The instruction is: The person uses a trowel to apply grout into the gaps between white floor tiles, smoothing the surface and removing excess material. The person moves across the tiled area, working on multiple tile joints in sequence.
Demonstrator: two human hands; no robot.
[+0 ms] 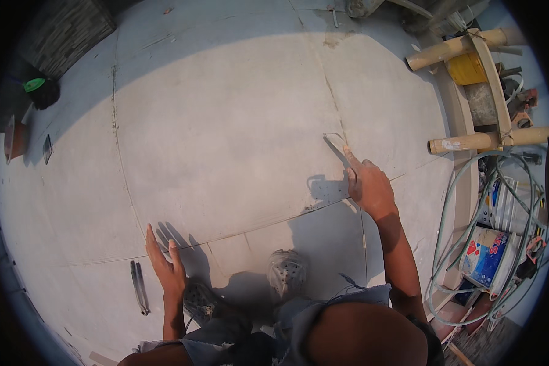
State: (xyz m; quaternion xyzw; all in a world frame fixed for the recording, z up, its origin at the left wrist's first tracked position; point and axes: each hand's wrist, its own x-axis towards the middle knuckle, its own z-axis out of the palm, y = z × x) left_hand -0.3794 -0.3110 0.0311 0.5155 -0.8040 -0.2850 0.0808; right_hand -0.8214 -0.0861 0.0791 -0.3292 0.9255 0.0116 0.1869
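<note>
My right hand (371, 189) grips a flat scraper (335, 142), its pale blade angled over a joint line between the large grey floor tiles (226, 134); the handle is mostly hidden by my fingers. My left hand (166, 262) is open, fingers extended and holding nothing, just above the floor near a crossing of tile joints. Left of it lies a long, dark two-legged tool (141, 287), like pliers. My feet in grey perforated clogs (283, 274) are between my hands, below my bent knee.
Along the right are bamboo poles (454, 46), a yellow bucket (466, 69), a coiled hose (445, 207), printed sacks (485, 256) and assorted tools. At left sit a green-topped black container (41, 91), a terracotta-coloured box (15, 140) and a small dark flat object (47, 149).
</note>
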